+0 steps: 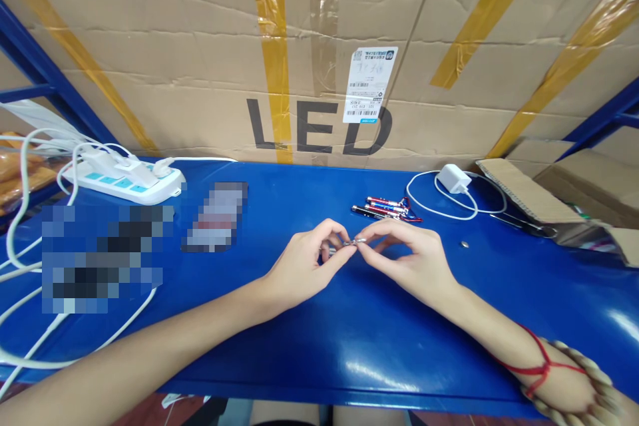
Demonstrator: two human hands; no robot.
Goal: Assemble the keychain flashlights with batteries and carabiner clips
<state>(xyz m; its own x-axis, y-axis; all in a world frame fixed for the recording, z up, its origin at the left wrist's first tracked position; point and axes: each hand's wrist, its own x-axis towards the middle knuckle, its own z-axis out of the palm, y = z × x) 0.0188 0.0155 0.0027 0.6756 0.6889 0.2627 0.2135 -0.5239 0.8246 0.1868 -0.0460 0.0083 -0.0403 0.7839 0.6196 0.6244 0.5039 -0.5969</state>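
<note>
Here, metal piece (360, 240) between both grips (303, 261) (420, 254)

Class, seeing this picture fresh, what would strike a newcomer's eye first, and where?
The big black letters LED on the taped cardboard at the back leap out first. Next, the left hand and right hand meet near the middle, over the blue tabletop, pinching a small metallic piece between them. A red cord also stands out at lower right.

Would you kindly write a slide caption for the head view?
Left hand and right hand pinch small metal piece over blue table, near slim colored tubes and white charger.
</note>
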